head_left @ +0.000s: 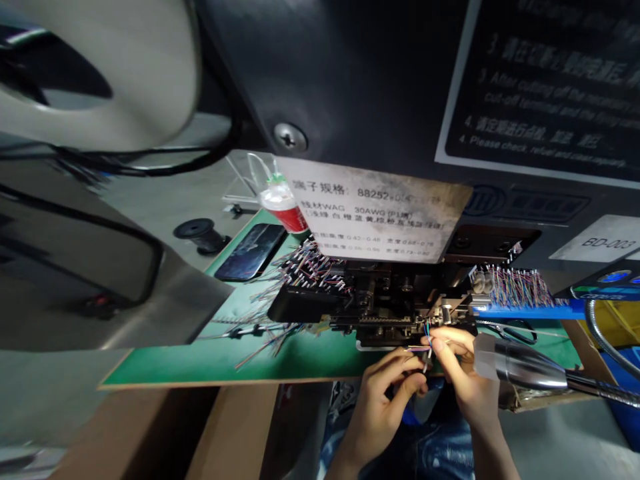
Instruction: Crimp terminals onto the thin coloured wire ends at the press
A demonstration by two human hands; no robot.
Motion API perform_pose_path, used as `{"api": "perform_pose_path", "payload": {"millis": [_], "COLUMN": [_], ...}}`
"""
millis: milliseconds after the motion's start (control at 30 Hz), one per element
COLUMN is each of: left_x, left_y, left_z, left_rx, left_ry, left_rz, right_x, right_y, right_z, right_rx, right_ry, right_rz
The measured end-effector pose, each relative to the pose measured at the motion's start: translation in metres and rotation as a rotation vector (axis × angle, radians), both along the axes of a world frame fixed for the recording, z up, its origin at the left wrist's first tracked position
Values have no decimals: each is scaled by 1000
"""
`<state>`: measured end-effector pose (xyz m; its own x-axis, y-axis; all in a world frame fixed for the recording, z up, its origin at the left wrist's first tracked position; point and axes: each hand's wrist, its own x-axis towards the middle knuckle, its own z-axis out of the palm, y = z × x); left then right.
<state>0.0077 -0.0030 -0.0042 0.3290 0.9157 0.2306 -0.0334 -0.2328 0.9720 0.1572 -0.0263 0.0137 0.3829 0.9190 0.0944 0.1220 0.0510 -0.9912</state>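
Both my hands meet just under the black crimping head (pixel 395 303) of the machine, at the front edge of the green mat (pixel 300 357). My left hand (pixel 385 393) is closed in a pinch on a small bundle of thin coloured wires (pixel 424 343). My right hand (pixel 457 363) pinches the same wires from the right, fingertips pressed together, and the wire ends point up toward the crimping head. Piles of loose cut wires (pixel 305 267) lie left of the head, and more wires (pixel 515 287) sit combed on a blue holder at the right.
A stained paper label (pixel 375 210) hangs from the dark machine body above. A phone (pixel 253 250), a red-and-white bottle (pixel 285 207) and a black spool (pixel 200 233) stand at the back left. Scissors (pixel 510 330) and a metal lamp head (pixel 520 367) on a flexible neck are at the right.
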Motion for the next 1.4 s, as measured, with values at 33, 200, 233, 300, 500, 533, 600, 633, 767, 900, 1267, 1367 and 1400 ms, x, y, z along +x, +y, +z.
{"api": "perform_pose_path", "payload": {"millis": [33, 200, 233, 300, 500, 533, 600, 633, 767, 900, 1267, 1367, 1400], "left_x": [0, 1, 1, 0, -10, -12, -15, -16, -13, -5, -1, 0, 1], "left_y": [0, -1, -1, -1, 1, 1, 2, 2, 1, -1, 0, 1, 1], "left_z": [0, -3, -3, -3, 3, 4, 4, 4, 0, -1, 2, 3, 4], "left_rx": [-9, -38, -43, -62, -276, -308, -347, -353, -338, -255, -113, -103, -97], "left_ry": [-5, -35, -42, -60, -189, -216, -247, -253, -219, -166, -92, -80, -71], "left_rz": [-1, -13, -16, -23, -223, -268, -326, -331, -279, -173, -66, -66, -67], "right_x": [0, -2, -2, -2, 5, 7, 10, 10, 8, 4, 4, 3, 2], "right_y": [0, 1, 0, 0, -3, -3, -5, -6, -7, -6, 2, 3, 3], "right_z": [0, 1, 0, 0, 4, 5, 5, 4, -2, -5, 4, 3, 3], "right_rx": [-1, 8, 7, 0, 164, 193, 196, 175, 40, -16, -32, -12, -6], "right_ry": [7, -11, -19, -41, -244, -249, -171, -108, 13, -22, 72, 69, 65], "right_rz": [2, -7, -9, -13, 46, 101, 217, 246, 143, 65, 53, 33, 32]}}
